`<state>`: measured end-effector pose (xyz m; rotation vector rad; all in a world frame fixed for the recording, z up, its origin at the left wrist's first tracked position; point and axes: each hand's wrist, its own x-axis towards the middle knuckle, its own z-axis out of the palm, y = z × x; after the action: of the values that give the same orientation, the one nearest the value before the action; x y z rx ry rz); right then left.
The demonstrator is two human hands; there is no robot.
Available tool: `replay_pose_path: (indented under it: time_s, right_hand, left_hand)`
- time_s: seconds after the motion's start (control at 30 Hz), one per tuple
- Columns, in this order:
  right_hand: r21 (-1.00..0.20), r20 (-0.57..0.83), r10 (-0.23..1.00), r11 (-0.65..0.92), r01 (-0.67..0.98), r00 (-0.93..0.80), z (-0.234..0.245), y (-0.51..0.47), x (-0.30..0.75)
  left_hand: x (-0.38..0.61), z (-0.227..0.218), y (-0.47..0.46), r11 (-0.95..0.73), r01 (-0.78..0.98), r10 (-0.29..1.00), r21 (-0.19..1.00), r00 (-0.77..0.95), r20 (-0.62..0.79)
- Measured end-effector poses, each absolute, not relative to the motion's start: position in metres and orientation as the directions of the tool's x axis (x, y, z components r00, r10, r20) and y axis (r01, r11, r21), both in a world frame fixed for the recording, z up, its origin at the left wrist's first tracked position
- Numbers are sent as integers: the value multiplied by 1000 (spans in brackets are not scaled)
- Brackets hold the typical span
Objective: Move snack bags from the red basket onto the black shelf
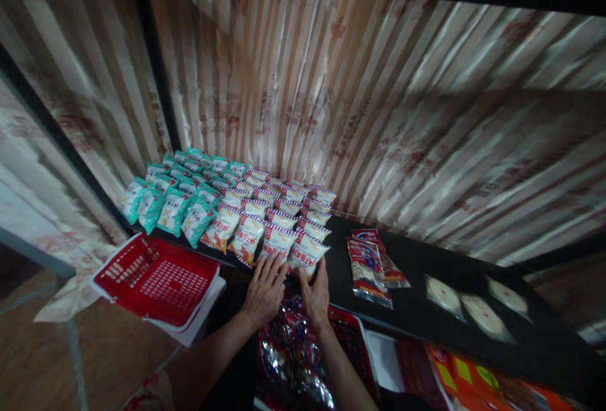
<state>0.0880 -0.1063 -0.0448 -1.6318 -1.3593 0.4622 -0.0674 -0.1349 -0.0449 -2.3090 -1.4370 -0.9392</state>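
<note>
Head view, looking down onto a dark shelf set against a striped, glossy backdrop. I see the white snack packets ranked in close rows at the shelf's left-centre, their front row at its near edge, with teal packets ranked just beside them on the left. The left hand lies flat and spread, fingertips touching the lower edge of one front-row packet. The right hand sits close beside it, thumb and fingers framing the bottom of the neighbouring packet; I cannot tell whether it pinches or merely rests there. Both hands are near each other without touching. I judge these packets light, air-puffed and slick, with brittle contents that crush under pressure; the flat crimped seam at top or bottom offers the safest hold. A red basket lies tilted to the left, below the shelf's edge, and a second red basket under the wrists holds shiny foil wrappers. Right of the rows lie red-printed packets, then pale round cakes in clear wrap, blurred.
</note>
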Motion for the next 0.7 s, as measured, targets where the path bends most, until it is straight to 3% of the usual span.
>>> replay_pose_path:
  time_s: [0.7]
  right_hand:
    - [-796,291,917,75,601,271,-53,-115,90]
  left_hand:
    - [-73,-45,-139,-487,861,716,147,297,632]
